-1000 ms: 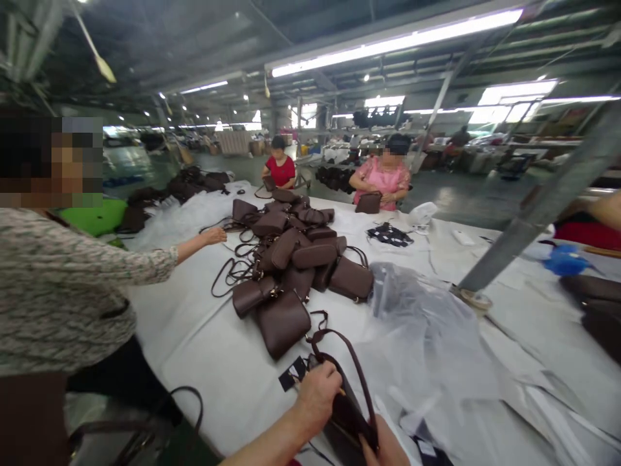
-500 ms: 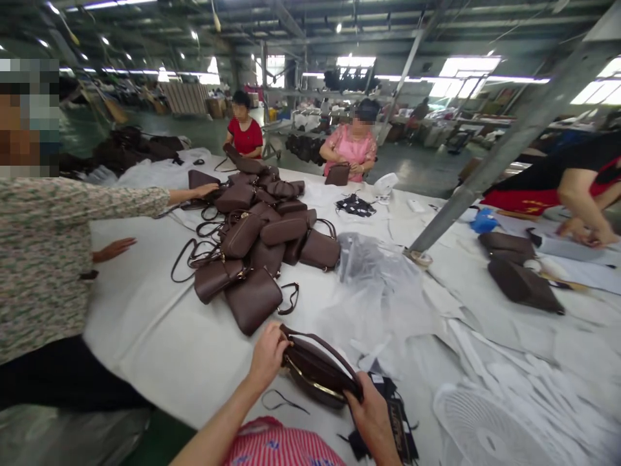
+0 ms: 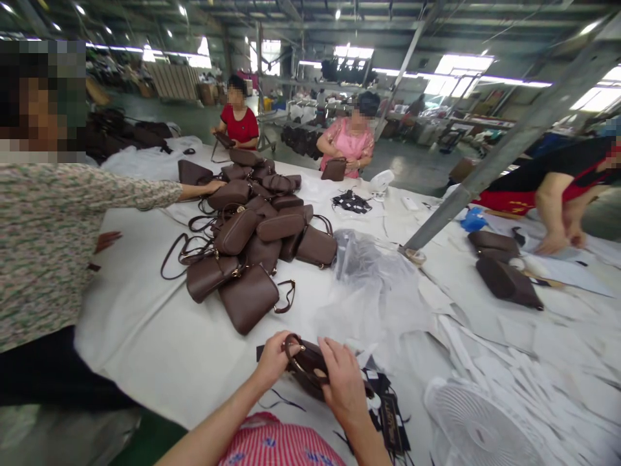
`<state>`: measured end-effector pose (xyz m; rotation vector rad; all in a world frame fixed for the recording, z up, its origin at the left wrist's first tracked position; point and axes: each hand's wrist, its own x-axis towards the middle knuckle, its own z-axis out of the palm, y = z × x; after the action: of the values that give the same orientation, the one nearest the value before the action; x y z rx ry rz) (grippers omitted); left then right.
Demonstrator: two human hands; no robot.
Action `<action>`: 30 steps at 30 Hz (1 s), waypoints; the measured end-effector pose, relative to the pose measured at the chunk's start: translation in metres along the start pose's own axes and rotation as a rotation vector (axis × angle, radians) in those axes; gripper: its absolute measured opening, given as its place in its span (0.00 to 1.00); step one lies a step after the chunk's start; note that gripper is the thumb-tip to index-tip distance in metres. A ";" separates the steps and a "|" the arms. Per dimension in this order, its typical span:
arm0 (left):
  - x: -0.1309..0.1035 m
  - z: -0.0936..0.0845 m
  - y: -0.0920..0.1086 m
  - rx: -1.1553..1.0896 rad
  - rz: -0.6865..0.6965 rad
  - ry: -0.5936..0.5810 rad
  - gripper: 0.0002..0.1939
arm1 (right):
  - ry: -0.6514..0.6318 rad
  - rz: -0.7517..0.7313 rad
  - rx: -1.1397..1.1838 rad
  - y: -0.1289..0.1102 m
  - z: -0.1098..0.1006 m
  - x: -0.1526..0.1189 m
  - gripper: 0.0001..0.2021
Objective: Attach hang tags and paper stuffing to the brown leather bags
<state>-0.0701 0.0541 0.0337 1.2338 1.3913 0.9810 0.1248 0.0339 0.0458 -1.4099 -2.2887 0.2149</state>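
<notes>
A dark brown handbag (image 3: 306, 383) is held low over the near table edge, its strap looped upward. My left hand (image 3: 272, 360) is closed on the bag's left end, where the strap meets it. Across its right side lies my right hand (image 3: 342, 380), fingers bent over the top and gripping it. Black hang tags (image 3: 389, 417) lie just right of my right hand. A thin dark cord rests on the table below the bag. Beyond it is a pile of brown handbags (image 3: 250, 299) with straps and gold-coloured hardware.
Clear plastic bags (image 3: 373, 285) lie mid-table. A white fan (image 3: 478, 424) stands near right, and a metal post (image 3: 466, 184) slants up from the table. At left, a co-worker's hand (image 3: 211, 188) touches the pile. Other people work across the table and at right.
My right hand has moved left and up over the bag, and its fingers now lie across the top. The bag's wide-open mouth has narrowed and the strap has tipped toward me.
</notes>
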 end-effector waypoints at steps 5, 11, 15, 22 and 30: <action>-0.008 -0.002 -0.006 -0.104 0.096 -0.165 0.13 | -0.042 -0.058 0.033 -0.017 0.014 0.010 0.16; -0.008 -0.002 -0.012 -0.118 0.114 -0.226 0.08 | -0.069 -0.056 -0.060 -0.020 0.018 0.018 0.07; -0.006 0.002 -0.017 -0.232 0.040 -0.206 0.09 | -0.081 -0.043 -0.168 -0.025 0.014 0.022 0.06; -0.002 -0.002 -0.003 -0.163 0.116 -0.308 0.14 | -0.061 0.014 -0.246 -0.034 0.014 0.022 0.02; 0.006 0.007 -0.006 -0.204 -0.166 -0.159 0.16 | 0.036 0.121 -0.321 -0.014 0.007 0.011 0.06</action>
<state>-0.0639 0.0588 0.0252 1.0056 1.2162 0.8667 0.1067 0.0376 0.0478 -1.6952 -2.2839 -0.1484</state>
